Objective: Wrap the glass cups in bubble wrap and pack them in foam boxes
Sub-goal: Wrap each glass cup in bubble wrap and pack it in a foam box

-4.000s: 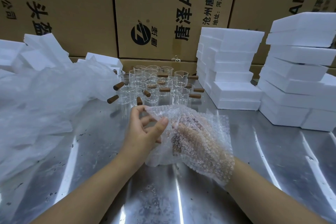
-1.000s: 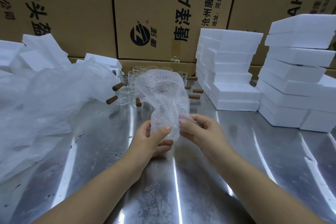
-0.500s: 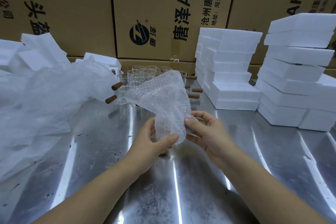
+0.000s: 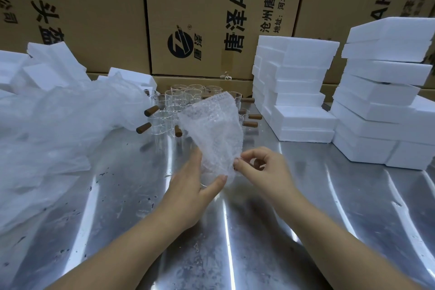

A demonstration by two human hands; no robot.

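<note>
In front of the clustered glass cups, a person's left hand grips a bubble wrap sheet while the right hand pinches its edge, foam boxes stacked beside the cups.

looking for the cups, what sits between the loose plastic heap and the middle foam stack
The glass cups with brown handles, partly behind the held-up bubble wrap; head view.
</note>
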